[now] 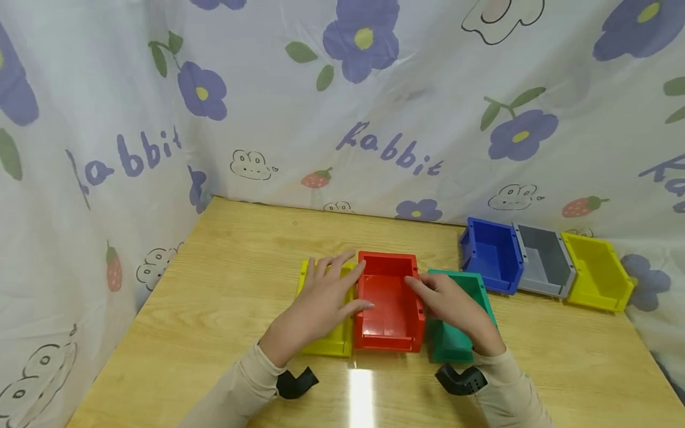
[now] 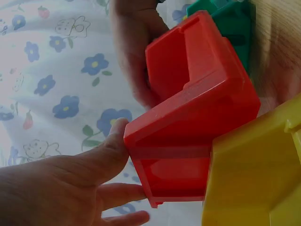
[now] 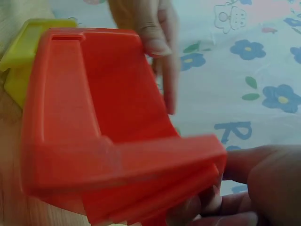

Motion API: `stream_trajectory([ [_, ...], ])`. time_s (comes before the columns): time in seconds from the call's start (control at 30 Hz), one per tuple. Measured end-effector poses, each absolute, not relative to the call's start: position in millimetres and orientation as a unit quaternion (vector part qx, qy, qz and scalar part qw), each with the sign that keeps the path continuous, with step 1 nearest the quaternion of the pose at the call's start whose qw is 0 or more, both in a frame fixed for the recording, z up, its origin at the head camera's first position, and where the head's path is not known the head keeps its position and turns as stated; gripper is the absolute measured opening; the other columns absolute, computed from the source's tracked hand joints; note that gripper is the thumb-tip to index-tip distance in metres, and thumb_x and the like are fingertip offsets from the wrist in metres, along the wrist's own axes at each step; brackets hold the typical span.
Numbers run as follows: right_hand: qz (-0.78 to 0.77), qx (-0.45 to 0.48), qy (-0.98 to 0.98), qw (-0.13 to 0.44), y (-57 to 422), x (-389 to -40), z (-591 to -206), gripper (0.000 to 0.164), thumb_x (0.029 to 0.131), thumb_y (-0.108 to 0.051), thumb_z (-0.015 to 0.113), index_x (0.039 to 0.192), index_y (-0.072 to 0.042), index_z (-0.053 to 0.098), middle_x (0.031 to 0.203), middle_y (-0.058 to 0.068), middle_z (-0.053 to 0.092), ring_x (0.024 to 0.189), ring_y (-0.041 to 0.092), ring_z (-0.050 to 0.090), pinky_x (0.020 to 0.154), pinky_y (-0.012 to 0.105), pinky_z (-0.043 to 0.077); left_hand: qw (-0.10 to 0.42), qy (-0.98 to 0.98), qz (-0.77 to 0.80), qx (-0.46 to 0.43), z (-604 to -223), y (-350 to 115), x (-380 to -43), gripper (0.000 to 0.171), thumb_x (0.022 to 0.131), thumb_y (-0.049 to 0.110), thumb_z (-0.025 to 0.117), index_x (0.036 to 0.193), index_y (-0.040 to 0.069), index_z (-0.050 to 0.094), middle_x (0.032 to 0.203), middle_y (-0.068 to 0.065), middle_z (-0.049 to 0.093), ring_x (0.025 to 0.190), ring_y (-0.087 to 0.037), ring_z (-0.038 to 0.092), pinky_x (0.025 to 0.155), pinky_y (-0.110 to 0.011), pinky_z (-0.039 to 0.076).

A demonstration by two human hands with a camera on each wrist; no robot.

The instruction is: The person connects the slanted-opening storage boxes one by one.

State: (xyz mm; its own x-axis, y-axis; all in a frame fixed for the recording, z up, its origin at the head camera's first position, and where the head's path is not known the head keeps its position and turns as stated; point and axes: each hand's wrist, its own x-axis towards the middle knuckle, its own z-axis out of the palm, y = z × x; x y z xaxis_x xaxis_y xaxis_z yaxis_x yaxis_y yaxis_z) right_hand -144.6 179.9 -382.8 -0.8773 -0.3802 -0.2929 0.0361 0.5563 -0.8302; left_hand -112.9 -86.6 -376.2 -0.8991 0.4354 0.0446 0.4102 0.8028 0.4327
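Observation:
A red storage bin (image 1: 386, 303) stands between a yellow bin (image 1: 336, 342) on its left and a green bin (image 1: 452, 342) on its right. Over the yellow bin, my left hand (image 1: 318, 306) has its fingers spread and fairly straight, touching the red bin's left side. My right hand (image 1: 455, 303) grips the right wall of the red bin. Its thumb lies on the rim while the other fingers curl round the outside, as the right wrist view shows. The right hand partly covers the green bin.
At the back right, a blue bin (image 1: 491, 255), a grey bin (image 1: 543, 261) and a second yellow bin (image 1: 599, 273) stand side by side. Behind the wooden table (image 1: 214, 285) hangs a patterned curtain (image 1: 267, 107).

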Motion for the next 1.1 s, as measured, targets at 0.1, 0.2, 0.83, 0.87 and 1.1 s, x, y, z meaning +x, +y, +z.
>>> stream_trajectory([
  [0.1,-0.496,-0.097,0.827,0.244,180.3,-142.8,-384.7,0.05,0.111,-0.045,0.047,0.113,0.001,0.065,0.079,0.004,0.059,0.074,0.015,0.062,0.074,0.029,0.059,0.054,0.952,0.228,0.199,-377.8,-88.2,-110.7,0.08,0.097,0.053,0.065,0.164,0.018,0.037,0.17,-0.011,0.03,0.15,-0.041,0.031,0.124,-0.076,0.008],
  [0.2,-0.512,-0.102,0.814,0.255,177.1,-142.8,-386.2,0.054,0.111,-0.045,0.045,0.121,0.004,0.064,0.083,0.006,0.061,0.069,0.013,0.06,0.071,0.027,0.059,0.066,0.955,0.222,0.187,-376.1,-91.4,-109.7,0.079,0.098,0.053,0.064,0.163,0.019,0.037,0.17,-0.011,0.031,0.151,-0.042,0.03,0.122,-0.079,0.007],
  [0.83,-0.387,-0.105,0.882,0.248,155.0,-137.4,-398.5,0.044,0.111,-0.036,0.048,0.084,-0.005,0.062,0.053,0.0,0.045,0.045,0.014,0.043,0.049,0.024,0.034,0.121,0.959,0.2,0.162,-377.5,-92.5,-102.5,0.076,0.097,0.046,0.066,0.162,0.017,0.04,0.17,-0.014,0.031,0.154,-0.044,0.028,0.12,-0.078,-0.012],
  [0.87,-0.378,-0.106,0.887,0.243,154.2,-136.8,-398.7,0.044,0.111,-0.036,0.048,0.081,-0.006,0.061,0.052,0.0,0.046,0.044,0.014,0.043,0.049,0.024,0.034,0.123,0.959,0.195,0.164,-377.1,-92.5,-102.3,0.076,0.098,0.047,0.065,0.162,0.018,0.039,0.169,-0.014,0.032,0.154,-0.044,0.029,0.12,-0.078,-0.011],
  [1.1,-0.376,-0.1,0.897,0.211,152.3,-134.0,-392.5,0.042,0.111,-0.037,0.049,0.084,-0.006,0.059,0.054,0.001,0.047,0.045,0.015,0.046,0.049,0.025,0.034,0.125,0.96,0.141,0.209,-360.7,-93.2,-117.2,0.085,0.094,0.053,0.07,0.161,0.009,0.041,0.166,-0.013,0.038,0.152,-0.04,0.03,0.126,-0.074,0.007],
])
